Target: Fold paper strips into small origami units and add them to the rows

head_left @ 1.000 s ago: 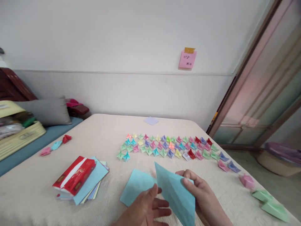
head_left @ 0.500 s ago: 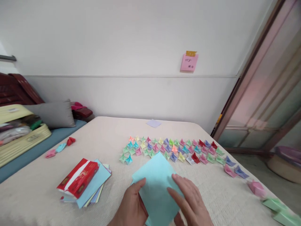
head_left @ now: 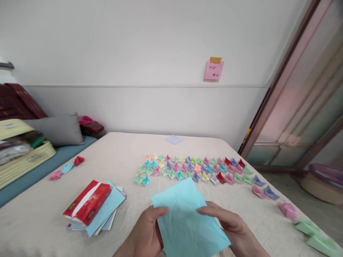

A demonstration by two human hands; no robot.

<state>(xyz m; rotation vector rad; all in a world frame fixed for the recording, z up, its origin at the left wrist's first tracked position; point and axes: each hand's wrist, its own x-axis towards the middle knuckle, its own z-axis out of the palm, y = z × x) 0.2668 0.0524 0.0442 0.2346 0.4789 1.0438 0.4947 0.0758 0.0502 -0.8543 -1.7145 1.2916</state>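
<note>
A light blue square sheet of paper (head_left: 189, 217), creased on its surface, is held up in front of me at the bottom middle. My left hand (head_left: 148, 228) grips its left edge, thumb on the face and fingers behind. On the opposite side my right hand (head_left: 233, 225) pinches the right edge, thumb hidden behind or under the sheet. Beyond the paper stand rows of small folded paper boats (head_left: 184, 167) in many colours. To the left, a red tissue pack (head_left: 89, 201) lies on a stack of coloured paper sheets (head_left: 107, 210).
A lilac sheet (head_left: 174, 139) lies near the far edge of the cream-covered surface (head_left: 128, 142). Small folded pieces (head_left: 67, 168) sit at the left, larger green ones (head_left: 321, 242) at the near right. A pink note (head_left: 213, 70) is taped to the wall. A yellow case (head_left: 32, 160) stands far left.
The blue sheet has turned and tilted, its lower corner now pointing right. My right hand has moved from lying over its face to its right edge. The view has shifted slightly.
</note>
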